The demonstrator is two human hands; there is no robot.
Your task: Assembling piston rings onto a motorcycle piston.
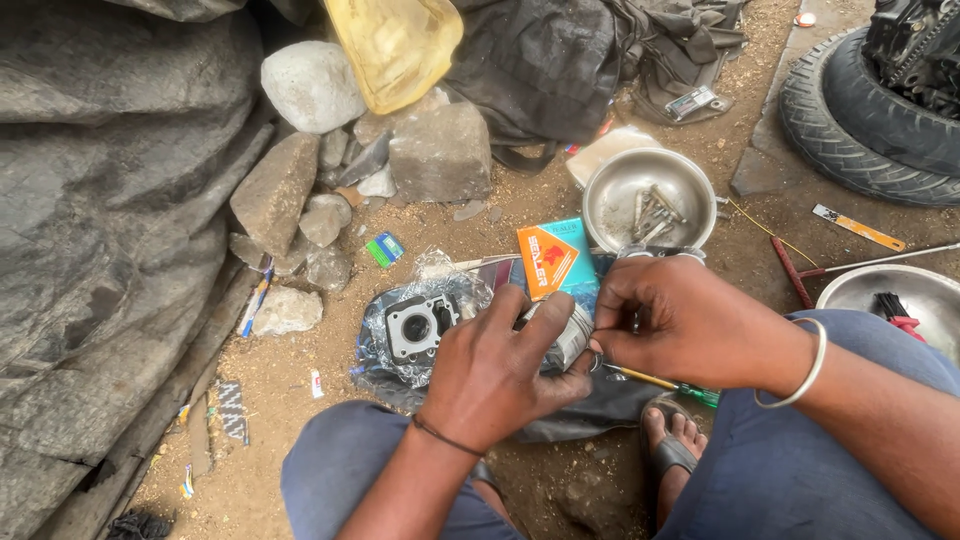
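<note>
**Piston held in two hands over the dirt floor**

Piston (pixel 568 335), a single silver metal cylinder, sits at the centre of the frame, wrapped by the left hand (pixel 495 375), whose grip is closed around its body with the fingers curled over the top. The right hand (pixel 680 325) meets it from the right, its fingertips pinched together at the piston's edge; what, if anything, they pinch is too small to tell. One metal bangle (pixel 805 365) circles the right wrist.

Just left of the hands lies one engine cylinder block (pixel 418 325) in clear plastic wrap. One orange-and-teal carton (pixel 555 258) stands just above the hands. Two steel bowls show: one (pixel 648 200) at upper centre holding several bolts, another (pixel 890 295) at the right edge. One green-handled screwdriver (pixel 665 383) lies under the right hand, on the ground. One tyre (pixel 860 115) fills the upper right corner. One yellow bag (pixel 395 45) hangs at the top, above a heap of grey stones (pixel 350 150). One sandalled foot (pixel 670 445) rests at lower centre.
</note>
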